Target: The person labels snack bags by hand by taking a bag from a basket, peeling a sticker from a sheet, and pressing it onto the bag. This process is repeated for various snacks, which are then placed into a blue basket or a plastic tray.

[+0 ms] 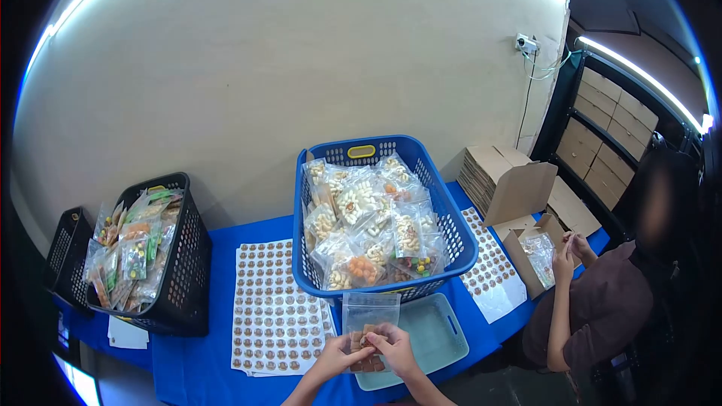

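My left hand [335,356] and my right hand [396,349] are both closed on a clear zip bag [371,307]. Brown square pieces fill its lower part, and its upper part is see-through. The thumbs meet near the middle of the bag, covering some of the contents. Partly behind the bag and to its right lies a pale green tray [440,334]. Just beyond it stands a blue basket [460,252] heaped with clear bags of white, orange and coloured pieces. A sheet of round stickers [267,308] lies left of my hands.
On the left, a black basket [188,271] holds more filled bags, with a smaller black basket [64,252] beside it. At right are another sticker sheet [492,274], stacked flat cardboard [481,169] and an open box [526,259]. A co-worker [594,308] stands there, hands near the box.
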Demonstrator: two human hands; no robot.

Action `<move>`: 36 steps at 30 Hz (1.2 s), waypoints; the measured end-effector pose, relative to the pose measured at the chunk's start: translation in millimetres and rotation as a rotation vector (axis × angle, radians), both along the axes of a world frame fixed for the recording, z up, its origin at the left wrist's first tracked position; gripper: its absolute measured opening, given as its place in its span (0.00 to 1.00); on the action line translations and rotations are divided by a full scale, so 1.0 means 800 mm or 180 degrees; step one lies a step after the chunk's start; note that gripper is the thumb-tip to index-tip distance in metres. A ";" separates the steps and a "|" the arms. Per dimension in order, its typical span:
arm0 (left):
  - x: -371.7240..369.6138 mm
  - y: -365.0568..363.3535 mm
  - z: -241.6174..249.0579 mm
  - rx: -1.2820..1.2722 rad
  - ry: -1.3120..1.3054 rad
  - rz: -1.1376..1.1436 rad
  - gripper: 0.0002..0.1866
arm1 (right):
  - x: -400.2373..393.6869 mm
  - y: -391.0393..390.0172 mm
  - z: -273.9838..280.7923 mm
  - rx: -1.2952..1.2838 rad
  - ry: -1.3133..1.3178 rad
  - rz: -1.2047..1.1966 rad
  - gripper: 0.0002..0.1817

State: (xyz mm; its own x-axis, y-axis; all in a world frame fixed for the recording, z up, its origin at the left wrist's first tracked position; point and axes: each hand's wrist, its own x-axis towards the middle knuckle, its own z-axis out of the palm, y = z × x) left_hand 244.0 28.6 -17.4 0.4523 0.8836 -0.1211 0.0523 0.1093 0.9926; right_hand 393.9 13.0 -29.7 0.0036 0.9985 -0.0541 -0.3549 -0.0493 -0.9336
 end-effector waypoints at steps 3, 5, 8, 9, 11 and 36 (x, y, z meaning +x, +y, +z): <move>-0.012 -0.006 -0.002 0.0233 -0.0042 0.0014 0.17 | -0.020 -0.005 0.001 0.0102 -0.0229 -0.0212 0.09; -0.020 -0.013 -0.002 0.0322 -0.0126 0.0200 0.17 | -0.032 -0.009 0.008 0.0203 -0.0312 -0.0296 0.10; -0.038 -0.025 -0.002 0.0268 -0.0239 0.0294 0.17 | -0.053 -0.013 0.020 0.0400 -0.0333 -0.0351 0.11; -0.047 -0.025 0.000 0.0324 -0.0190 0.0254 0.17 | -0.060 -0.015 0.029 0.0421 -0.0370 -0.0365 0.11; -0.059 -0.023 0.001 0.0402 -0.0136 0.0245 0.15 | -0.071 -0.014 0.030 0.0377 -0.0391 -0.0272 0.11; -0.165 -0.035 -0.020 -0.0060 -0.0599 0.1029 0.14 | -0.180 -0.009 0.007 0.0255 -0.0630 -0.0056 0.07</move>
